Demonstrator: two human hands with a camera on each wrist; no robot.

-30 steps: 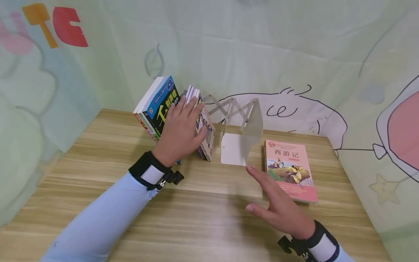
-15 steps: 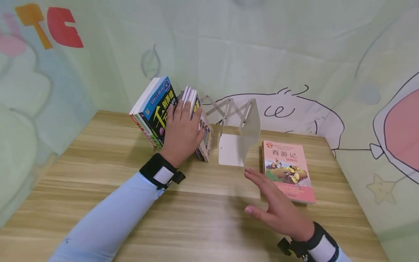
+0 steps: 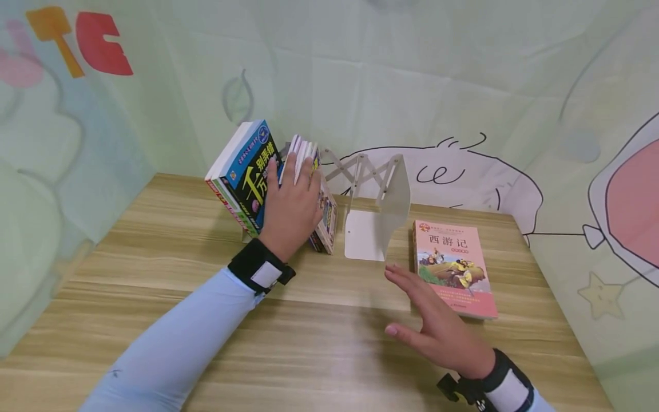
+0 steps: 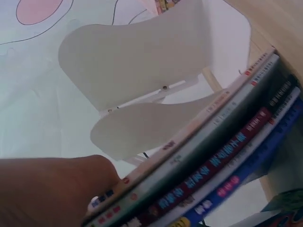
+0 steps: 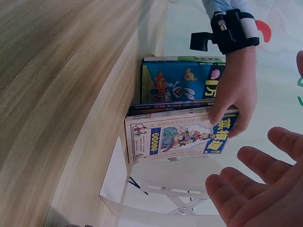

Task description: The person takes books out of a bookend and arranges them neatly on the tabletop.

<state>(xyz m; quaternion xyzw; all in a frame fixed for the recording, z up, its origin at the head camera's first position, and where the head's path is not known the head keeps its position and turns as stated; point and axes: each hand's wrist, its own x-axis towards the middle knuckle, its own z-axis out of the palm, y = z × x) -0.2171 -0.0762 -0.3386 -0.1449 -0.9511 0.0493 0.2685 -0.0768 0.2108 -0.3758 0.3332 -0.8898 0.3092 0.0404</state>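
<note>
In the head view my left hand [image 3: 290, 217] reaches over a group of thin books [image 3: 326, 223] and grips them near their upper edges. Its thumb lies against the outer illustrated cover [image 5: 180, 137] in the right wrist view. Several of their spines [image 4: 213, 156] fill the left wrist view at a slant. Left of them leans a thicker group with a blue-and-black book [image 3: 249, 177] facing out. My right hand [image 3: 443, 329] is held over the table with straight fingers and nothing in it, near a pink book [image 3: 455, 269] lying flat.
A white expandable bookend rack [image 3: 397, 197] with crossed metal links stands behind and right of the thin books, its base plate [image 3: 364, 234] on the wood-grain table [image 3: 319, 366]. A printed cloth backdrop [image 3: 360, 86] rises along the back and sides.
My left hand has shifted slightly right across the thin books, and its thumb has gone out of sight behind their cover in the head view. My right hand stays in place.
</note>
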